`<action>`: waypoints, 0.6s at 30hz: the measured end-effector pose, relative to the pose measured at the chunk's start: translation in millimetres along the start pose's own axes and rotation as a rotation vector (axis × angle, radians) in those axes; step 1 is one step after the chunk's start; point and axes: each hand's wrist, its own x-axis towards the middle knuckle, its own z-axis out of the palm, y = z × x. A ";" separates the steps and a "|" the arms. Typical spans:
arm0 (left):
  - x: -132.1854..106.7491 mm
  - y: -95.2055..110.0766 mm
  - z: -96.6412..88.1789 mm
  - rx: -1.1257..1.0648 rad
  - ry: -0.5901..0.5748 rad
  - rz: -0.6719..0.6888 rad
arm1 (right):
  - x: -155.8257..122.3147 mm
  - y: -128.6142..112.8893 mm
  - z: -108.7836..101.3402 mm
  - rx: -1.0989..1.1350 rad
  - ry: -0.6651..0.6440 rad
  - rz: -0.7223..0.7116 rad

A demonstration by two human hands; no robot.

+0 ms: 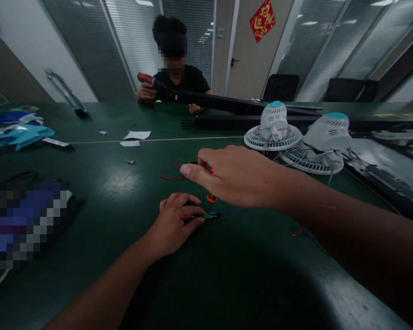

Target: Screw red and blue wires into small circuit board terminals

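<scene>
Small green rectangular circuit board: flat on the dark green desk, one end under the left hand. Red wire at that end; blue wire trailing from the other. Orange-and-black hand tool, exact type unclear, just beyond the board, partly hidden by the right hand.

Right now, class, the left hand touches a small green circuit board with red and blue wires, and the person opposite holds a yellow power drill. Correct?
No: the head view shows a red power drill, not yellow. The left hand on the small green circuit board is right.
</scene>
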 end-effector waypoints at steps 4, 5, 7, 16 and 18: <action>0.1 -0.7 0.9 -0.007 0.003 -0.005 | 1.5 1.8 0.2 -0.006 -0.003 -0.003; 0.0 -1.3 1.1 -0.008 0.005 -0.004 | 1.9 2.4 0.7 -0.009 -0.006 -0.003; -0.4 -2.3 1.6 -0.007 0.008 0.003 | 2.5 3.3 1.9 -0.014 -0.013 -0.005; -0.4 -1.9 1.7 -0.010 0.007 0.001 | 4.9 1.4 1.7 -0.013 -0.027 -0.039; -0.5 -2.7 1.9 -0.015 0.009 0.008 | 4.7 0.6 0.3 -0.010 -0.032 -0.039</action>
